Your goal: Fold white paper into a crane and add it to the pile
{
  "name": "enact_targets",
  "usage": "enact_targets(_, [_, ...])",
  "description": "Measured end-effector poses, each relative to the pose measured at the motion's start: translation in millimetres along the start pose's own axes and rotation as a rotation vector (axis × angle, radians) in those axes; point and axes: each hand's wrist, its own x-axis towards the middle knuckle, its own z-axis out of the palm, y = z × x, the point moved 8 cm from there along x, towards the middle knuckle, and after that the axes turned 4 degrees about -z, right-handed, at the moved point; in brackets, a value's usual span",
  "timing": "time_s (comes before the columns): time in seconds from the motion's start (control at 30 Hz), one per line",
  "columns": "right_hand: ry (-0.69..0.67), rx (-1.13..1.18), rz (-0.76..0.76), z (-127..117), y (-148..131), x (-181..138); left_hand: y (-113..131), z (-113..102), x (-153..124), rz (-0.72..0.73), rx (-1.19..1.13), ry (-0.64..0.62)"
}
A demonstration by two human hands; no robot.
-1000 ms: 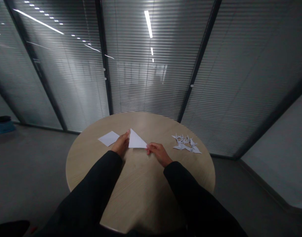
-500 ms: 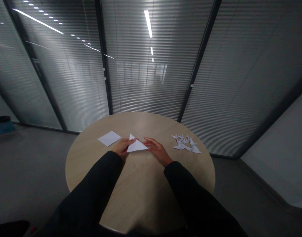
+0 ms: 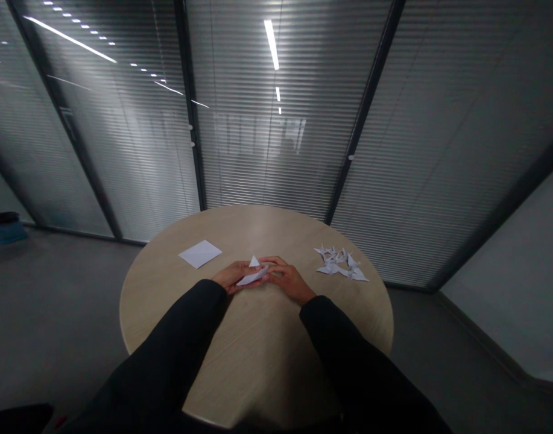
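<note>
A folded piece of white paper (image 3: 252, 276) is held between my two hands above the middle of the table. My left hand (image 3: 231, 275) is closed on its left side, thumb on top. At its right end, the fingers of my right hand (image 3: 287, 279) are bent and pinch the edge. One pointed flap stands up at the back of the paper, and part of it is hidden by my fingers. Left of my hands lies flat white paper (image 3: 200, 254). To the right sits a group of several folded paper cranes (image 3: 334, 263).
The round wooden table (image 3: 253, 355) stands before a glass partition with blinds (image 3: 267, 163). A white wall (image 3: 520, 277) is on the right. On the floor at the far left is a blue bin (image 3: 5, 231) with a dark rim.
My right hand has closed on the paper's right end. The paper has tilted and now shows as a narrow strip with a raised point, instead of a broad triangle.
</note>
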Motion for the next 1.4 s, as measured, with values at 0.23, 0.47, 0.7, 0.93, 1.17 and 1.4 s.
enact_targets(0.23, [0.139,-0.070,0.082,-8.5,18.4,-1.3,6.6,-6.4,5.6,0.097,-0.014,0.091])
enact_targets(0.47, [0.245,-0.188,0.116,-17.2,23.4,-5.5,16.4,-3.8,2.4,0.209,0.019,0.115])
enact_targets(0.7, [0.304,-0.222,0.104,-23.4,27.7,-6.8,23.1,6.1,1.7,0.347,0.227,0.079])
enact_targets(0.93, [0.304,-0.240,0.105,-21.0,24.9,-6.6,24.4,9.6,0.9,0.391,0.273,0.090])
enact_targets(1.17, [0.313,-0.255,0.093,-21.6,23.8,-6.6,27.5,13.1,-3.5,0.427,0.288,0.128])
enact_targets(1.4, [0.321,-0.268,0.109,-22.2,23.5,-6.9,28.6,17.8,-5.6,0.431,0.269,0.125])
